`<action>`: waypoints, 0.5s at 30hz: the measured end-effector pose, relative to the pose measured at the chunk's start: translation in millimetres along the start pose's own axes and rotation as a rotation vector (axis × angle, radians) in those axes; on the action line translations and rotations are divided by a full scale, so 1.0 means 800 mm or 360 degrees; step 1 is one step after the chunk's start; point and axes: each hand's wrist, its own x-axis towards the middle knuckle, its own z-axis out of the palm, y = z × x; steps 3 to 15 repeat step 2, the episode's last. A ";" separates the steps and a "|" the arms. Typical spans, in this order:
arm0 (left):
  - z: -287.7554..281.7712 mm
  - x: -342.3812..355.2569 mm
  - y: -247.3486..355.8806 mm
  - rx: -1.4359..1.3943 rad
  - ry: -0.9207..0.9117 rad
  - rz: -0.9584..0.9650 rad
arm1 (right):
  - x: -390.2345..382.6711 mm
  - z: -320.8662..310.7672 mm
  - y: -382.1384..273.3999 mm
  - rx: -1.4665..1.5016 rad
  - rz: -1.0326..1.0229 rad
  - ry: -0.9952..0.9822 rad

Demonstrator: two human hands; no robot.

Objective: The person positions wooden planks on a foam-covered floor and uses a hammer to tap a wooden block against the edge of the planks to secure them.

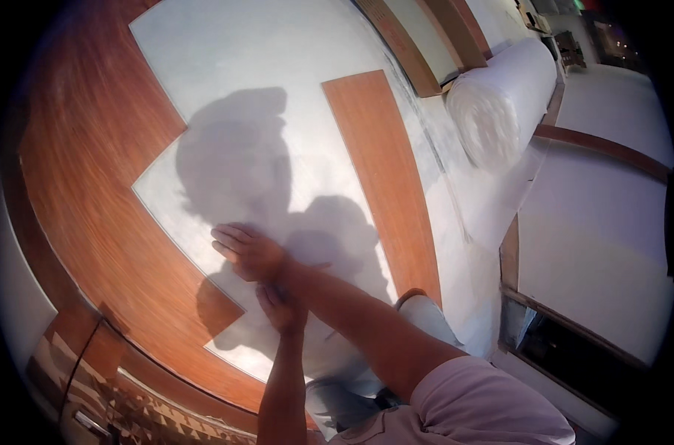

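My right hand [249,252] reaches across to the left over the pale floor sheet [225,67], its fingers stretched out close together near the stepped edge of the wood-look planks [92,148]. Nothing shows in those fingers. Right below its wrist is my left hand [283,310], its fingers bent up toward the right wrist. Whether the left fingers grip something small there is hidden. The laid reddish-brown planks cover the left side, their ends stepping in and out. A single loose plank [381,170] lies lengthwise on the sheet, to the right of my hands.
A thick roll of white sheeting [489,111] lies at the upper right beside long brown cartons [407,44]. Below my left arm's side stands a patterned panel [144,393]. My bent knee [426,319] is by the loose plank's near end. My shadow falls over the work area.
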 end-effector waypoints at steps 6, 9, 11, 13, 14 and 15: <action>0.001 -0.015 0.012 0.0067 0.0017 -0.0020 | 0.005 -0.005 -0.005 0.0156 -0.0020 0.0047; 0.001 -0.015 0.012 0.0067 0.0017 -0.0020 | 0.005 -0.005 -0.005 0.0156 -0.0020 0.0047; 0.001 -0.015 0.012 0.0067 0.0017 -0.0020 | 0.005 -0.005 -0.005 0.0156 -0.0020 0.0047; 0.001 -0.015 0.012 0.0067 0.0017 -0.0020 | 0.005 -0.005 -0.005 0.0156 -0.0020 0.0047; 0.001 -0.015 0.012 0.0067 0.0017 -0.0020 | 0.005 -0.005 -0.005 0.0156 -0.0020 0.0047; 0.001 -0.015 0.012 0.0067 0.0017 -0.0020 | 0.005 -0.005 -0.005 0.0156 -0.0020 0.0047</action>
